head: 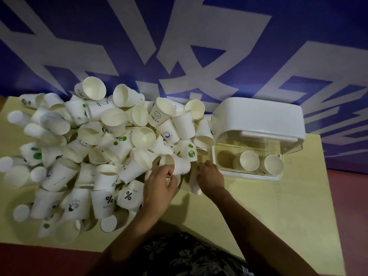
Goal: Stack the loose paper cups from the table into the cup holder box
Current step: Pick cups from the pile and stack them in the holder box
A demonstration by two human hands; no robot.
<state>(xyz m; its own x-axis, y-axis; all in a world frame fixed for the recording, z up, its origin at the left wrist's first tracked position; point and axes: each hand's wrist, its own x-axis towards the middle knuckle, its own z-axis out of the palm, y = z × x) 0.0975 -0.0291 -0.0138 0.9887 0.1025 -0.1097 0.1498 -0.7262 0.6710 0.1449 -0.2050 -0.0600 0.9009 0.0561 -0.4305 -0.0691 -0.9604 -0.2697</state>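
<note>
- While a big heap of loose paper cups point(103, 148) is spread over the left and middle of the yellow table point(258, 206), both hands are seen at its right edge.
- Left hand point(159, 186): fingers curled, a cup point(180, 166) on its side is pinched at the rim.
- Right hand point(211, 178): fingers bent down over another cup point(194, 184); an actual grip cannot be told.
- Cup holder box point(249, 174) is placed just right of the heap, white lid point(258, 116) raised.
- Two cup stacks point(250, 160) are seen inside it, mouths up.
</note>
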